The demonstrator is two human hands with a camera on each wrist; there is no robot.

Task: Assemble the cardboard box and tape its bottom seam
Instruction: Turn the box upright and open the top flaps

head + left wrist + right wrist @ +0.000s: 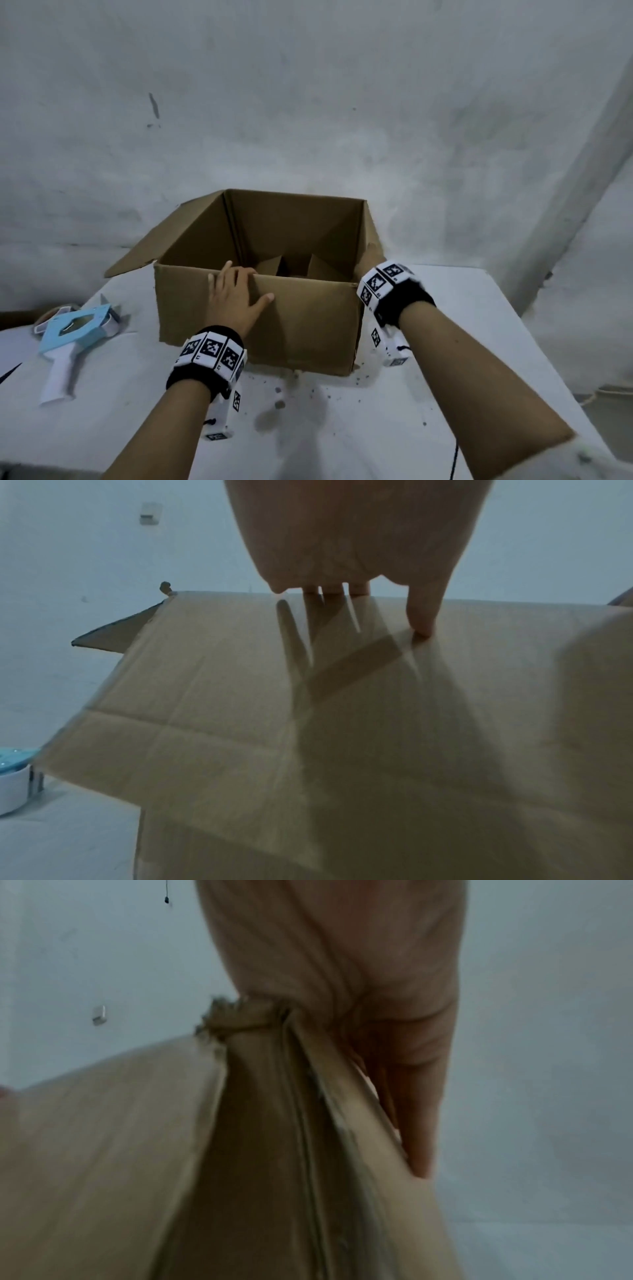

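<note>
A brown cardboard box stands open-topped on the white table. Loose flaps stand partly folded at its bottom inside. My left hand holds the near wall's top rim, fingers hooked over the edge and thumb on the outer face. My right hand grips the box's right side at the near right corner, thumb lying along the outer flap; in the head view the wrist band hides it. A blue and white tape dispenser lies on the table left of the box, touched by neither hand.
The box's left top flap sticks out to the left, and the right flap hangs outward. A grey-white wall rises just behind the box. Dark crumbs dot the table in front. The table's right edge is near my right forearm.
</note>
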